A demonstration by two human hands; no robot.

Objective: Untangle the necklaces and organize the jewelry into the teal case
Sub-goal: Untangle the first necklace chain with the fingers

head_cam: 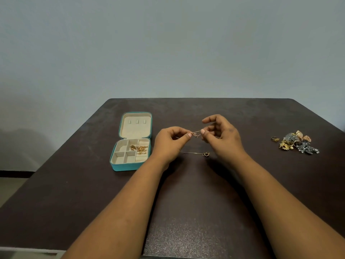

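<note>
A thin rose-gold necklace chain [196, 133] with a small tangle is stretched between my two hands above the table's middle. My left hand [170, 142] pinches its left end with thumb and forefinger. My right hand [221, 136] pinches its right end, the other fingers loosely spread. Below them, a chain with a small round pendant [206, 154] lies on the table. The teal case [123, 167] stands open at the left, lid laid back, with a gold chain [139, 147] in one of its cream compartments.
A heap of gold and grey rings, earrings and brooches [296, 143] lies at the right, with a single gold ring [275, 138] just left of it. The dark table [186, 212] ends at a pale wall behind; its left edge drops to the floor.
</note>
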